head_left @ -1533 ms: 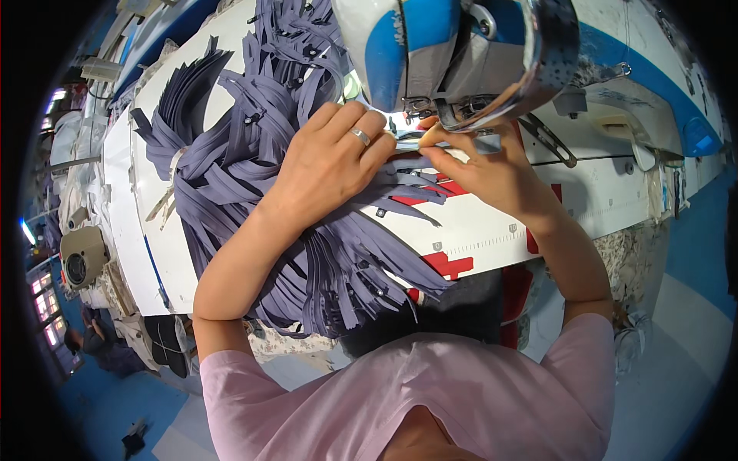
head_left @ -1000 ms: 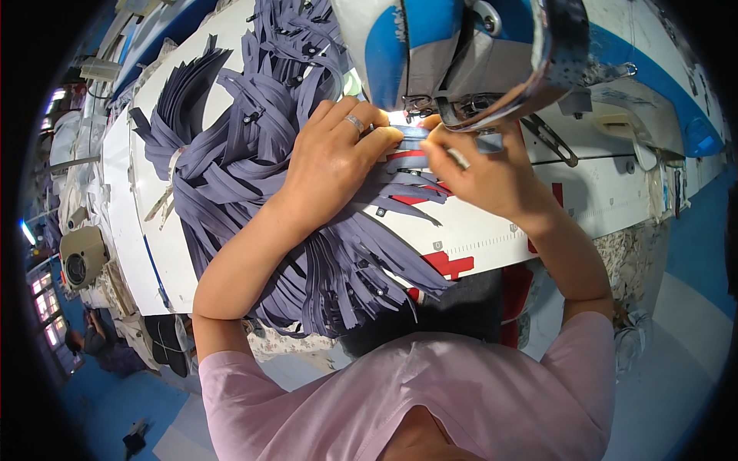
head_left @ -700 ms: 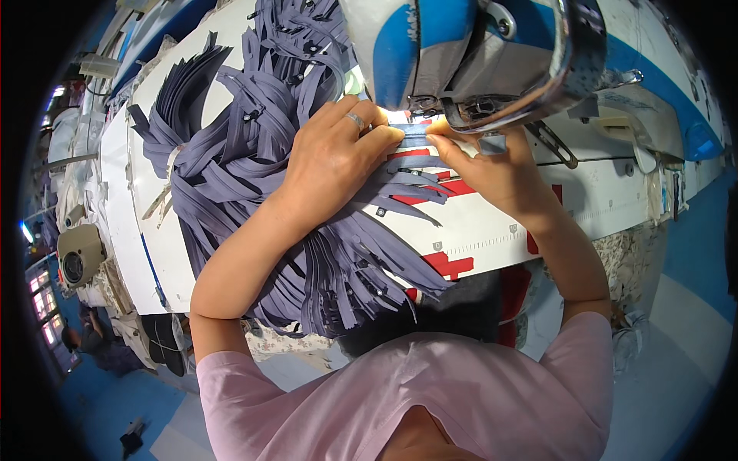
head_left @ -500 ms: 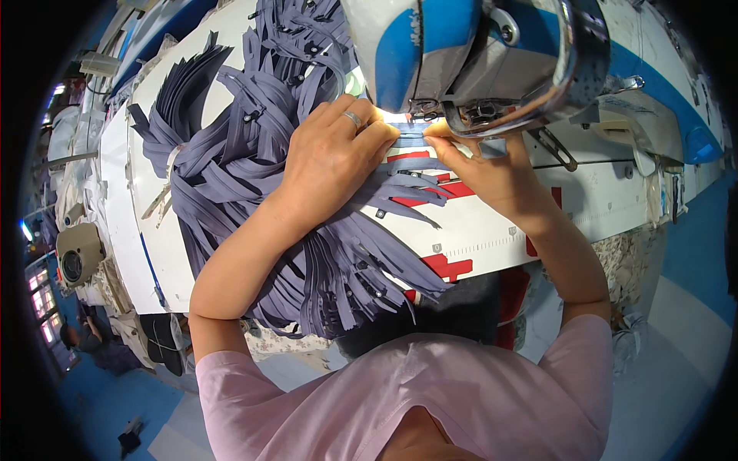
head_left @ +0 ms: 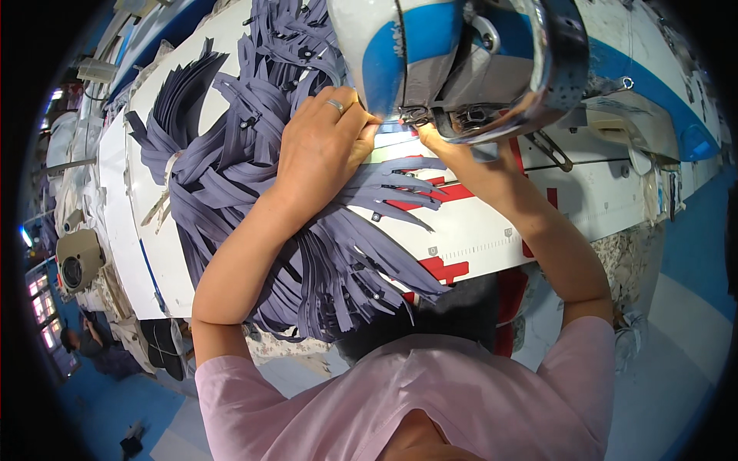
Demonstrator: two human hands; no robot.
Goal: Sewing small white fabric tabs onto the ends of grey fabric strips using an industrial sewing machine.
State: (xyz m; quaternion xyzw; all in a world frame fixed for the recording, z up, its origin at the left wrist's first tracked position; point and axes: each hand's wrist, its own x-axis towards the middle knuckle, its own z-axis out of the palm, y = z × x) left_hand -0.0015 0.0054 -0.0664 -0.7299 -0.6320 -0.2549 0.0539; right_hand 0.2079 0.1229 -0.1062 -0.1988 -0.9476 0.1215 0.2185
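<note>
A blue-grey zipper (head_left: 390, 126) lies under the sewing machine (head_left: 430, 34), close to its needle area, and only a thin strip of it shows. My left hand (head_left: 319, 150), with a ring on one finger, pinches its left side, fingertips partly hidden behind the hand. On the other side my right hand (head_left: 478, 169) has thumb and fingers closed at the strip, partly covered by the machine's metal guard (head_left: 565, 54). A big heap of similar grey zippers (head_left: 223, 173) with dark sliders spreads left of and beneath my left forearm.
The white table (head_left: 484, 230) carries red tape (head_left: 444, 269) and a printed ruler scale near its front edge. A metal lever (head_left: 550, 152) sits right of the machine head. Far left, a beige fan-like device (head_left: 78, 257) stands near another person (head_left: 92, 338).
Both hands have moved slightly away from me, toward the needle area. Less of the zipper shows between them. The whole view has shifted a little.
</note>
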